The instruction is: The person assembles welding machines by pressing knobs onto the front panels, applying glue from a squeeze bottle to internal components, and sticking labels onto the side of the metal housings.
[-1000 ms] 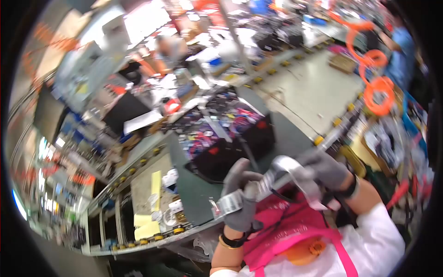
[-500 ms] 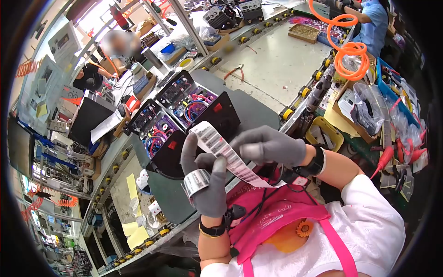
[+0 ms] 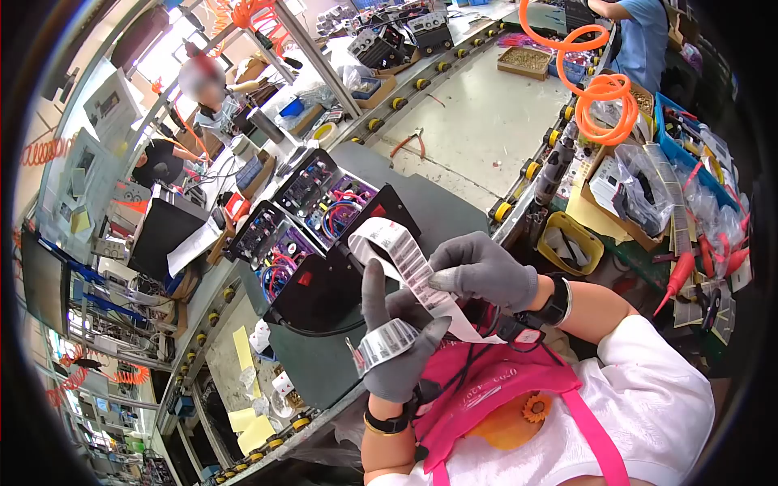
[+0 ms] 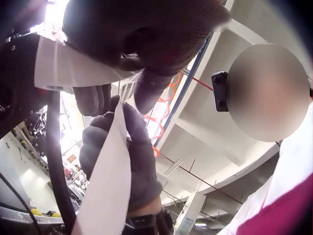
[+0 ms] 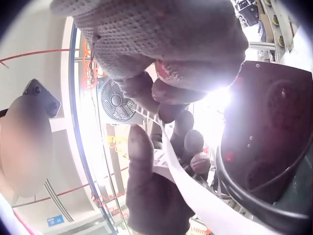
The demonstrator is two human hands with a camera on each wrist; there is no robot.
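Our left grip (image 3: 403, 368) curls around the label roll (image 3: 387, 341), just in front of the black box (image 3: 324, 287). Our right grip (image 3: 486, 271) pinches the label strip (image 3: 403, 261) above that box's near edge.

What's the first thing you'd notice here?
A long white barcode strip in the middle, held between the gloved left grip and right grip. Just behind it on the bench sit black boxes full of bright wires. At the top right hangs a coiled orange hose.
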